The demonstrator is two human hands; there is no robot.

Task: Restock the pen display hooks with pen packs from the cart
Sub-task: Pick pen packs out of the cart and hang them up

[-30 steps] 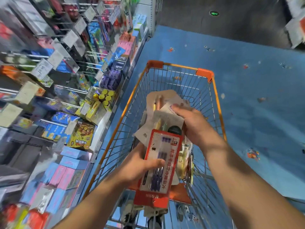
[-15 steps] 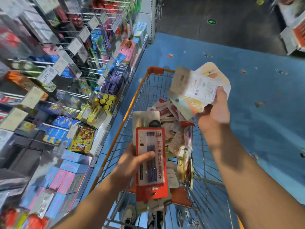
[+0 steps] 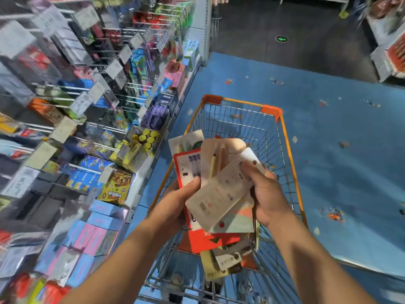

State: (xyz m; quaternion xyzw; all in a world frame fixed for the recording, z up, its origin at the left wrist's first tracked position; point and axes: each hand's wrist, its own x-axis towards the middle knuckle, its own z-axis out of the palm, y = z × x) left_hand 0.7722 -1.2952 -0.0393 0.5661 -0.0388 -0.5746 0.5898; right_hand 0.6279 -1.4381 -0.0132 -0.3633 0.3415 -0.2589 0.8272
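Note:
Above the orange-rimmed wire cart, both hands hold pen packs. My left hand grips a red-framed pen pack with its thumb across the front; a pale pack sits behind it. My right hand grips several beige and white pen packs, laid slantwise over the red one. More packs lie in the cart's near end, below the hands. The display hooks with hanging packs and price tags fill the left side, blurred.
Boxed stationery stands on the lower shelves beside the cart's left side. Blue patterned floor spreads to the right and ahead. Another display stands at the far right, and dark flooring lies beyond.
My right hand has brought its beige and white packs down from over the cart's right side onto the red pack in my left hand. The view has swung and blurred.

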